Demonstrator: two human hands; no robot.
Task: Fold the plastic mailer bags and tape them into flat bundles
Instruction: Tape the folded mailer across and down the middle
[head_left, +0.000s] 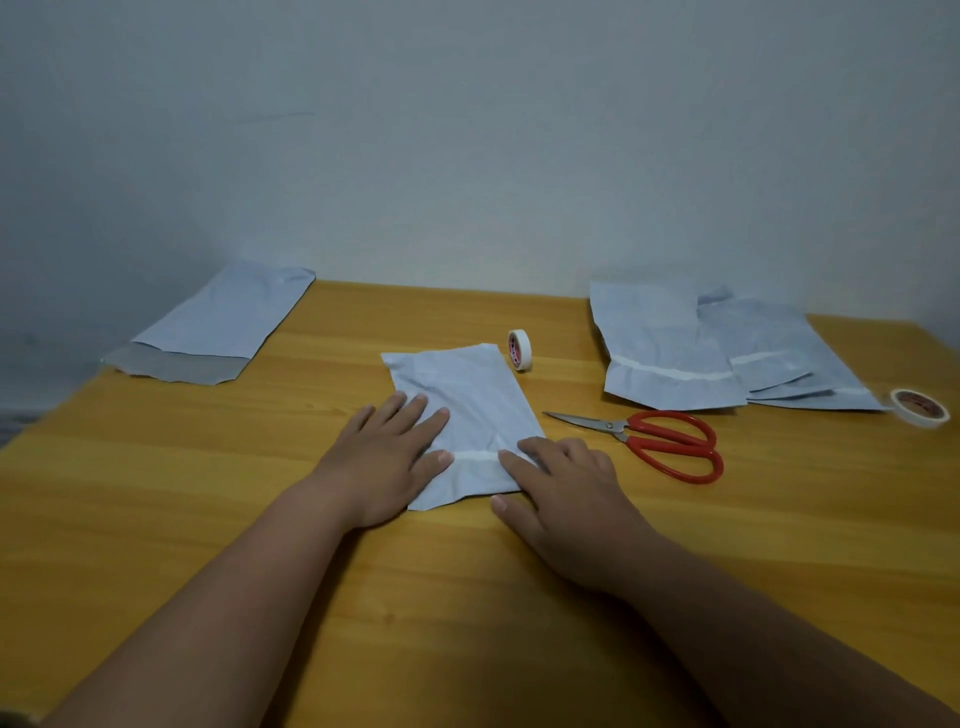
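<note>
A folded bag (467, 410) lay mid-table (208, 493), a tape strip (475, 457) across its near end. Our left hand (387, 457) and right hand (566, 499) pressed it flat, fingers straight, gripping nothing. Beside it stood a tape roll (520, 351); scissors (657, 441) and taped bundles (691, 353) lay right, an unfolded bag (218, 327) far left.

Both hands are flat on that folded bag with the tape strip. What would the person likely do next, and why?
Probably lift the folded bag onto the taped pile at right. The tape strip already crosses it, pressed by both the left hand and right hand, so it looks finished.
</note>
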